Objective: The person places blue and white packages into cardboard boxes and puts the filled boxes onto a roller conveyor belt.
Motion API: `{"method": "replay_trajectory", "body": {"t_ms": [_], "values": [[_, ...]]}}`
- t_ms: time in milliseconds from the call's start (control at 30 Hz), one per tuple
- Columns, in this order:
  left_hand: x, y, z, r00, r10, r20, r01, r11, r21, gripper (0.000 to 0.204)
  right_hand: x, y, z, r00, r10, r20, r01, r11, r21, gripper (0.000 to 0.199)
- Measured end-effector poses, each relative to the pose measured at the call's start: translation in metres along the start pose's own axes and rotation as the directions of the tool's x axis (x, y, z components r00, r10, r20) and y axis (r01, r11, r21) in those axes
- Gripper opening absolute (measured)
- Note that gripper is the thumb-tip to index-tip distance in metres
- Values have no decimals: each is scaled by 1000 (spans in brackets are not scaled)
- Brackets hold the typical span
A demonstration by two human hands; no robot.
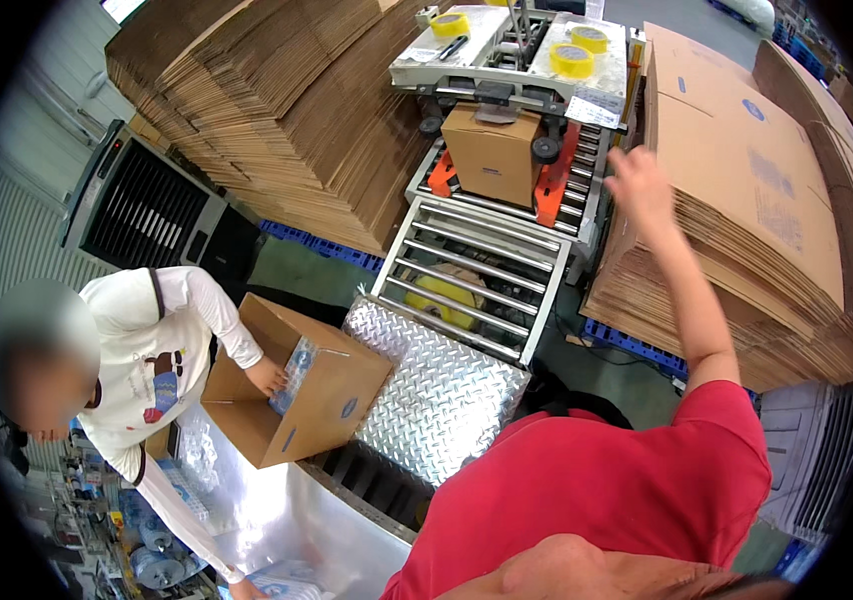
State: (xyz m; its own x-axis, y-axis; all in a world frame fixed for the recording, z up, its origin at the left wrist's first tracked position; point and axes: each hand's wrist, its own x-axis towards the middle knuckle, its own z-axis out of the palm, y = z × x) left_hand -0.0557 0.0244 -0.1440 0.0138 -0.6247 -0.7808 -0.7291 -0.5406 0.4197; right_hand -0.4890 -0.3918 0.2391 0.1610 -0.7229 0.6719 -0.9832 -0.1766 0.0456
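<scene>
1. The person's bare right hand [640, 185] is unclenched, with nothing visible in it, held out between the white-topped metal carton-sealing machine [415, 62] and the tall stack of flattened brown cardboard cartons [747, 170]. I cannot tell whether the fingertips touch the machine. The left hand is out of view, so I cannot tell its grip.
2. The closed brown cardboard carton [492, 160] sits on rollers under the machine's head, between 2 orange metal side guides [555, 190]. If it stands skewed there, it could jam or come out with crooked tape.
3. The reaching fingers are near the machine's side; a slip or a careless lean could pinch them if the mechanism runs.
4. The open brown cardboard carton [342, 395] rests by the silver diamond-tread metal plate [437, 390], its mouth turned toward a co-worker, whose hand [267, 377] is at a clear-wrapped bluish pack [300, 365] inside. An uneven push could swing or tip the box, or crease a flap.
5. A dark-handled tool [454, 47] lies loose on the machine's white deck, beside a yellow tape roll [450, 24]; vibration or a knock could send either off the edge.
</scene>
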Motion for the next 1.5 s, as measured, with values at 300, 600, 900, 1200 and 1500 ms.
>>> {"method": "replay_trajectory", "body": {"t_ms": [300,600,900,1200,1500], "values": [[26,-35,-65,971,-144,-191,170,977,132,45,-31,87,-38,888,-15,460,104,980,-171,66],[16,192,-110,870,494,12,-370,667,-647,46,-104,-48,-116,812,-382,442,461,884,-83,10],[-40,294,-184,697,532,-481,-622,115,-775,20,-223,-140,-93,926,-315,207,193,868,457,45],[-111,91,-209,543,254,-800,-839,200,-506,34,-199,22,-12,617,408,672,-653,-210,727,49],[-223,152,-172,246,679,-692,-395,722,568,39,-9,-149,-29,966,-213,-146,243,560,792,35]]}}
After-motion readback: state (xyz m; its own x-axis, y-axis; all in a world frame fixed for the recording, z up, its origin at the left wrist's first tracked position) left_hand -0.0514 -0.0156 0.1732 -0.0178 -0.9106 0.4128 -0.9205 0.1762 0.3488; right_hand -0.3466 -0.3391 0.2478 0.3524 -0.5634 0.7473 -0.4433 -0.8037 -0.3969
